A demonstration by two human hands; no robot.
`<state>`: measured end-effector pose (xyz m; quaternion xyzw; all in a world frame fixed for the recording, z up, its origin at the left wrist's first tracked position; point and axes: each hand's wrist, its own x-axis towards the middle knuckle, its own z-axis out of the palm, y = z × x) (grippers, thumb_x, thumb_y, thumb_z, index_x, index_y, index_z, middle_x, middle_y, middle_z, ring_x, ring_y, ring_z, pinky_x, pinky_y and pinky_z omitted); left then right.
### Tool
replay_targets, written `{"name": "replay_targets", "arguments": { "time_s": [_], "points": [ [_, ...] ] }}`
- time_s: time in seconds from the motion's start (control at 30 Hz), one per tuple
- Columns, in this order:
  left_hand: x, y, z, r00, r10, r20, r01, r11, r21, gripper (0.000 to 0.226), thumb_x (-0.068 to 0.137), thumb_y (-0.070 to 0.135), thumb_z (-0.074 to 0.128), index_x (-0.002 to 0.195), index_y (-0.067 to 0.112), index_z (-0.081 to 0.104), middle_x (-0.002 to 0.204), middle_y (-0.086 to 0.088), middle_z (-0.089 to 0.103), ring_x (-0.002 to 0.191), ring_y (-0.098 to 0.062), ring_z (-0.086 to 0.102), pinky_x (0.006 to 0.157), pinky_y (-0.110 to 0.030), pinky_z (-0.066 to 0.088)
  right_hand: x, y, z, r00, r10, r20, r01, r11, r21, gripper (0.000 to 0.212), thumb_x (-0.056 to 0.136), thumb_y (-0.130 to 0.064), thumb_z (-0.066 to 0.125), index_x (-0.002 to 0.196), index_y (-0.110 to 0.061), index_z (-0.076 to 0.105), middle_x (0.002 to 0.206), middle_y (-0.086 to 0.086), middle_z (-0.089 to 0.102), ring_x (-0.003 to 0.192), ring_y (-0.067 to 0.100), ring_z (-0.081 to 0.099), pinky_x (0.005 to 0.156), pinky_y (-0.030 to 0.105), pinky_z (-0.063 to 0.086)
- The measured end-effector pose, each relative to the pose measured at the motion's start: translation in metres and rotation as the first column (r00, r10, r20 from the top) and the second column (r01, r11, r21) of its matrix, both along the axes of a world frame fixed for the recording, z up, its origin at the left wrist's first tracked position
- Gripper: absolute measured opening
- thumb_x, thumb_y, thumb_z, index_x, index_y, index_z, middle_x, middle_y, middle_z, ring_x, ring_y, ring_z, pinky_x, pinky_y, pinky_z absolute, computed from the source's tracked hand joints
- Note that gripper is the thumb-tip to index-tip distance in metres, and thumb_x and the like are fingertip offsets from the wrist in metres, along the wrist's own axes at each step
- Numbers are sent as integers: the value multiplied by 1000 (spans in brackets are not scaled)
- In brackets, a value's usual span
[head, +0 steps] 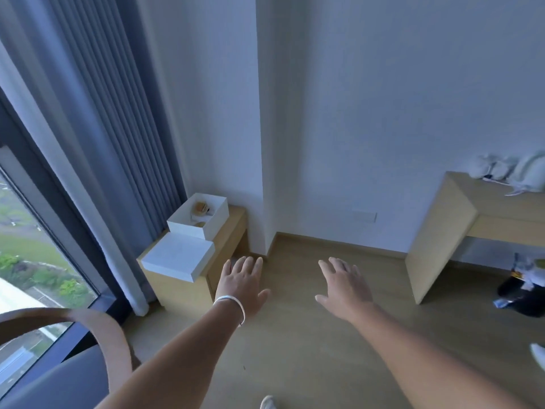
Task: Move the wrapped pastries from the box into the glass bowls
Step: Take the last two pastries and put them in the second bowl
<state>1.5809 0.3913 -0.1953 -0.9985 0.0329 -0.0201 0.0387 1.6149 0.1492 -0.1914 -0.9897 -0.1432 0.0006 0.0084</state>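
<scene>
Both hands out over the floor, fingers spread, holding nothing: left hand (241,286), right hand (343,286). Open white box (198,216) sits on the small table (227,231) by the curtain, pastry (201,207) inside, lid (177,254) just in front of the box.

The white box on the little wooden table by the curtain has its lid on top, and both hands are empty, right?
Not quite. In the head view the white box is open, with pastries visible inside; its lid lies beside it on the little wooden table. The left hand and right hand are indeed empty.
</scene>
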Motion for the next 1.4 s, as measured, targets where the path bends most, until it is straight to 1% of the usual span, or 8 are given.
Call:
{"name": "replay_targets", "arguments": {
  "time_s": [0.13,0.3,0.4,0.8,1.03,1.13,1.27,1.4],
  "points": [
    [81,12,-4,1000,-21,6,21,1000,2,78,94,60,38,153,19,10,158,-4,23,147,-24,14,118,-48,9,67,4,4,1000,-25,17,25,1000,-17,82,85,-54,61,150,-22,23,154,7,29,141,26,26,111,41,26],
    [193,29,7,998,-59,25,60,997,-44,78,94,60,35,153,19,6,159,-3,19,147,-22,11,119,-47,7,164,20,20,997,-69,25,69,998,-9,81,83,-54,62,148,-22,26,149,4,33,135,28,33,110,40,28],
    [251,43,11,997,-74,36,75,996,-38,77,94,59,36,153,19,7,159,-4,20,147,-22,12,119,-46,7,220,34,25,997,-68,26,68,998,-3,79,84,-53,61,148,-21,26,150,6,33,139,26,30,112,42,27],
    [381,106,-19,1000,-8,8,9,998,-59,77,92,59,37,152,19,11,156,-3,26,146,-22,16,118,-46,11,364,86,6,998,-46,-46,45,999,-21,79,87,-51,59,150,-22,22,156,6,26,143,23,24,115,43,23],
    [453,148,-34,995,100,-24,-100,994,-34,77,91,56,43,152,19,13,152,-2,30,142,-24,21,116,-48,15,471,135,-12,994,85,-62,-85,996,1,78,88,-52,57,150,-20,22,154,5,29,142,23,26,114,43,26],
    [492,167,-36,988,155,-28,-155,988,-24,78,90,56,41,151,18,12,152,-3,31,142,-24,22,117,-48,14,523,159,-19,984,167,-67,-166,986,21,78,88,-51,57,150,-19,21,153,6,31,142,25,26,115,44,25],
    [539,192,-41,970,237,-57,-238,971,-4,79,91,60,37,152,18,10,157,-5,24,145,-24,17,118,-48,10,593,195,-22,953,292,-74,-292,956,13,78,89,-50,57,151,-18,21,152,7,32,141,26,27,113,43,26],
    [580,214,-50,942,330,-63,-330,944,9,79,90,61,39,152,19,13,154,-4,29,143,-24,23,116,-47,14,654,231,-26,908,408,-91,-407,913,28,78,89,-46,56,152,-19,19,155,7,28,143,24,24,114,43,25]
  ]
}}
